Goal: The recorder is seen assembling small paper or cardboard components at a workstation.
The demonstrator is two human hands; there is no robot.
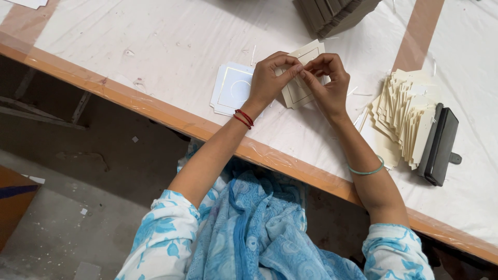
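Pinching w/ both hands, the person works over a cream card (300,83) that has a thin square line on its face. The left hand (268,78) comes from the left side, fingers curled, thumb and forefinger closed together at the card's upper part. The right hand (326,82) meets it from the other side, fingertips also closed, touching the left fingertips right above the card. What small thing is held between the fingertips, I cannot tell; it is too small. The card lies tilted on the white table cover (171,46), partly hidden under both hands.

Just beside the left hand, on its left, is a small pile of white square cards (231,88) w/ a faint circle on top. Well to the right is a fanned stack of cream cards (407,116), and touching its right edge a black flat case (441,145). At the top edge a grey stack of boards (334,15) is seen only in part. The left wrist has a red thread band (244,118), the right forearm a green bangle (367,170). The table's orange edge (155,109) runs diagonal below the hands.
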